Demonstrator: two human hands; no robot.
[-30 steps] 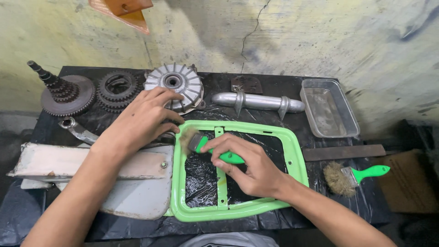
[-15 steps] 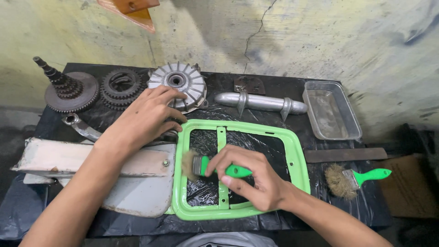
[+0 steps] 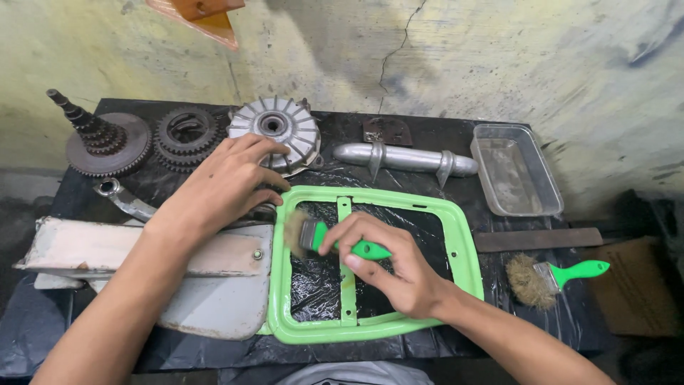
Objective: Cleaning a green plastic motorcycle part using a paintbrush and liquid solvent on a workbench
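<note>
The right hand point(image 3: 388, 264) grips a green brush point(image 3: 324, 239), bristles on the left rail of the green frame point(image 3: 467, 267) lying flat mid-table; the left hand point(image 3: 224, 189) rests spread and empty at the frame's top-left corner, beside the finned hub point(image 3: 281, 128); open frame to the right.

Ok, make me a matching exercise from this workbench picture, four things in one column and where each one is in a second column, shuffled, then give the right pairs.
Things:
1. Green-handled paintbrush with tan bristles
2. Second green-handled brush with frayed bristles
3. Clear rectangular plastic tray
4. Round finned silver metal hub

Places:
A. Back right of the table, beside the silver tube
B. Held in the right hand over the green rectangular frame
C. Lying free at the right, below the flat dark bar
D. Back of the table, just past the left hand

Pairs: 1-B, 2-C, 3-A, 4-D
</note>
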